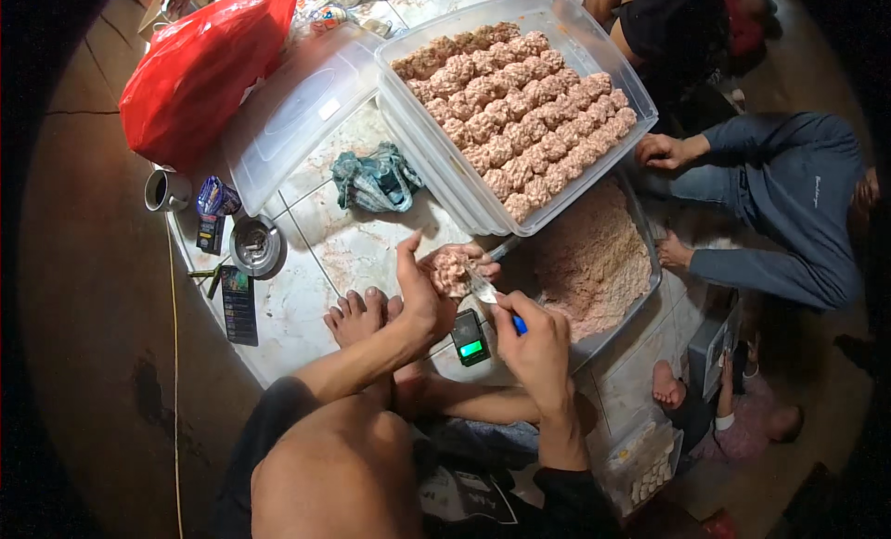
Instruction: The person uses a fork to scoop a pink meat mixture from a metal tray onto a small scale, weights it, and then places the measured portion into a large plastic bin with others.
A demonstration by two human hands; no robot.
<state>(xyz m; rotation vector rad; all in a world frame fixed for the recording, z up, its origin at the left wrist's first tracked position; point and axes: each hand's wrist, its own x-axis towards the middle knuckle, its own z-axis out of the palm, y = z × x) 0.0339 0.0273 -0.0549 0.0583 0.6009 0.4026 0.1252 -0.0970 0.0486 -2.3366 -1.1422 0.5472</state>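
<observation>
My left hand (423, 288) cups a lump of pinkish minced mixture (451, 271), palm up and thumb raised. A metal fork (482, 287) with a blue part on its handle is gripped in my right hand (534, 341), and its tines touch the lump. Just below the hands sits a small black digital scale (471, 338) with a lit green display. To the right is a large plastic tub (654, 285) of loose minced mixture (598, 261). Above it, a clear plastic box (518, 226) holds rows of shaped lumps (522, 114).
On the tiled surface lie a crumpled teal cloth (376, 178), a box lid (299, 114), a red plastic bag (202, 80), a cup of dark drink (167, 190), a metal ashtray (256, 245) and a phone (239, 306). Another person (773, 212) sits at right; a box of pale pieces (651, 480) stands lower right.
</observation>
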